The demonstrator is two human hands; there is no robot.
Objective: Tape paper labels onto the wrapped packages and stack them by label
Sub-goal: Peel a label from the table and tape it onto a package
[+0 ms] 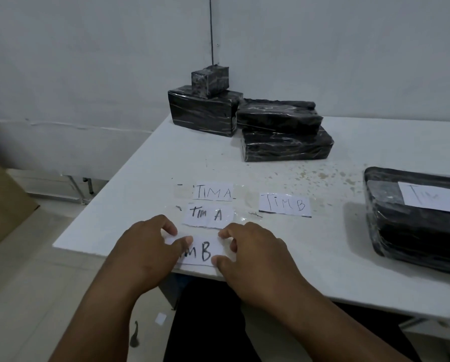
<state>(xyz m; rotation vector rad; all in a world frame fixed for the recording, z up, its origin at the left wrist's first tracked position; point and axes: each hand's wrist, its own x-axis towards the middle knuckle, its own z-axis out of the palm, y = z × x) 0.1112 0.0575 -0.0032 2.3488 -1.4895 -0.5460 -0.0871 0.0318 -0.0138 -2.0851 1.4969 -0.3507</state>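
"tim b" label (205, 250) lies at near table (140, 178) edge. left hand (150, 244) and right hand (250, 246) pinch its side edges with curled fingertips. thin paper: light, floppy, tears easily; lift by both ends, likely tape-sticky.

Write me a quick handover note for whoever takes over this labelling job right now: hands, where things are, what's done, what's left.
Left hand and right hand: both pinch the near TIM B label at the table edge.
Loose on the table: two TIM A labels and a second TIM B label.
Done: one labelled package at right; its last letter is cut off.
Left: four unlabelled packages at the back, a small one on a large one, and a flat one on another. Label them, then stack by label.
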